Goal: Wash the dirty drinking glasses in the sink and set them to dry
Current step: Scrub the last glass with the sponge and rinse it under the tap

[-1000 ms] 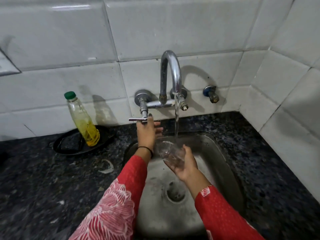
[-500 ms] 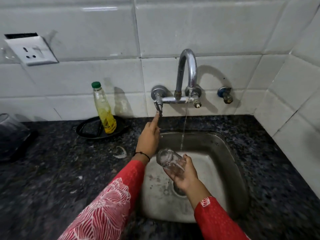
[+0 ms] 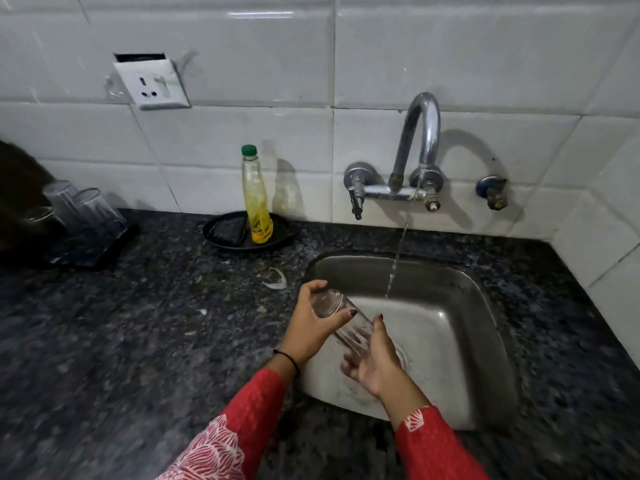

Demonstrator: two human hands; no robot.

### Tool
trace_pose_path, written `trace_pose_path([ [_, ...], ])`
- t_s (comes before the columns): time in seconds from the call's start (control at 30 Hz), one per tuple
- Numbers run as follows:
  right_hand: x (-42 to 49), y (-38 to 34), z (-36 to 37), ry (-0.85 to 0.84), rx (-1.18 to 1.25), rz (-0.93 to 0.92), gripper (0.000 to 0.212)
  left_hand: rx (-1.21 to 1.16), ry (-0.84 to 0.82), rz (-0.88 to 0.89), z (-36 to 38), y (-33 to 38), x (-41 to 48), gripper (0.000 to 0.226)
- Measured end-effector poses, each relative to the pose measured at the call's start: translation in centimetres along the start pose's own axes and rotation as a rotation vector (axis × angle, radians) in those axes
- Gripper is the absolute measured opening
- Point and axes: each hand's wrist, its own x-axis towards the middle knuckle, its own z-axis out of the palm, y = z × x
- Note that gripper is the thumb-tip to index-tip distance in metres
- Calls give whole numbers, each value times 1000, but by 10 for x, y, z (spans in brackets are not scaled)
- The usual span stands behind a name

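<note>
A clear drinking glass lies tilted over the left part of the steel sink, its wide end pointing up and left. My left hand wraps around that upper end. My right hand grips the lower end. A thin trickle of water falls from the chrome tap into the sink, to the right of the glass and apart from it. Several clear glasses stand upside down on a dark tray at the far left of the counter.
A bottle of yellow liquid with a green cap stands in a black dish by the wall. A wall socket hangs above it. A small white scrap lies on the dark speckled counter.
My left hand left the tap handle and came down onto the glass. The water stream has thinned to a trickle. The view has swung left, bringing the upturned glasses into sight.
</note>
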Motion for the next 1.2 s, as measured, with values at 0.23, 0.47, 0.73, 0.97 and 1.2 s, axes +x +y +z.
trace_pose_path([
  [0.23, 13, -2, 1, 246, -658, -640, 23, -5, 23, 94, -17, 9, 10, 62],
  [0.47, -13, -31, 20, -247, -822, -643, 39, -36, -76, 94, -28, 19, 45, 55],
  [0.73, 11, -49, 25, 91, -601, -913, 53, -66, -284, 141, 6, 100, 97, 96],
  [0.97, 12, -55, 17, 183, -556, -906, 54, 39, -300, 196, 22, 105, 118, 92],
  [1.2, 11, -52, 22, 139, -529, -904, 49, -89, -394, 157, 7, 101, 98, 73],
])
